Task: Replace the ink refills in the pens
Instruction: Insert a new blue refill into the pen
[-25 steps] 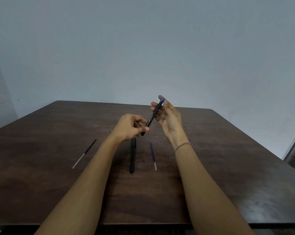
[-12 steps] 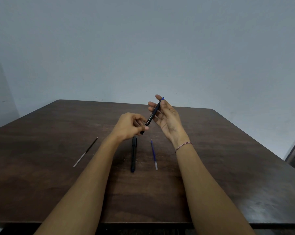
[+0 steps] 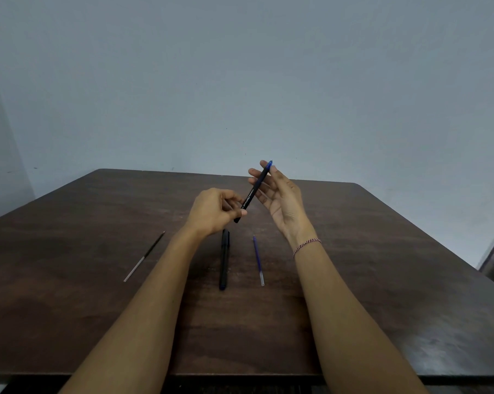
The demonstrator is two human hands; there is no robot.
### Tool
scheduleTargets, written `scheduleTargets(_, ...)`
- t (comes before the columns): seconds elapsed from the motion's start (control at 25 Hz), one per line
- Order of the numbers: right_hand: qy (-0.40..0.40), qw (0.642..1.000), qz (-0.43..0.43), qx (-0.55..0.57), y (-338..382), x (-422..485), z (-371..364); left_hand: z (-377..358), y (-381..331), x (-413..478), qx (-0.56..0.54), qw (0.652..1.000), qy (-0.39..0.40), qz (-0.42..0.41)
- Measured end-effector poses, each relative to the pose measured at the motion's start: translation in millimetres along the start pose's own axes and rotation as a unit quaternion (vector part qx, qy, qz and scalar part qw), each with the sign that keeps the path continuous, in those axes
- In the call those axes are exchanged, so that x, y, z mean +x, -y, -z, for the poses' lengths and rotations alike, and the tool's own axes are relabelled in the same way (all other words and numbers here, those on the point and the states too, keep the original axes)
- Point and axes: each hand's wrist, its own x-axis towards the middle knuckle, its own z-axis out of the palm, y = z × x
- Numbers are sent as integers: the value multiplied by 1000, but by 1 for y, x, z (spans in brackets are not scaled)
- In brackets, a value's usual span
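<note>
- Head view: black refill is lying on the table.
- Left hand is pinching the raised pen's lower end.
- Second pen and blue refill are lying below.
- Right hand, fingers straight, is touching the raised pen's top.

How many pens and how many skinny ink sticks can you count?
Pens: 2, the held pen and the lying pen
Ink refills: 2, the blue refill and the dark refill
Total: 4
</note>
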Motion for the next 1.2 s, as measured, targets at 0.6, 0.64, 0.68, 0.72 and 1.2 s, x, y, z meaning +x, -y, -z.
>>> scheduleTargets(0.6,-25,999,38,1,0,1,1,-3,3,2,-60,997,43,21)
scheduleTargets(0.64,-26,999,38,-1,1,1,1,-4,4,2,-59,997,46,21)
scheduleTargets(0.68,-31,999,37,-5,1,1,1,-4,4,2,-60,997,47,21)
scheduleTargets(0.72,-38,999,36,-9,1,0,1,-4,4,2,-61,997,48,20)
scheduleTargets(1.2,16,1000,18,5,-1,2,2,-1,3,0,-77,996,34,20)
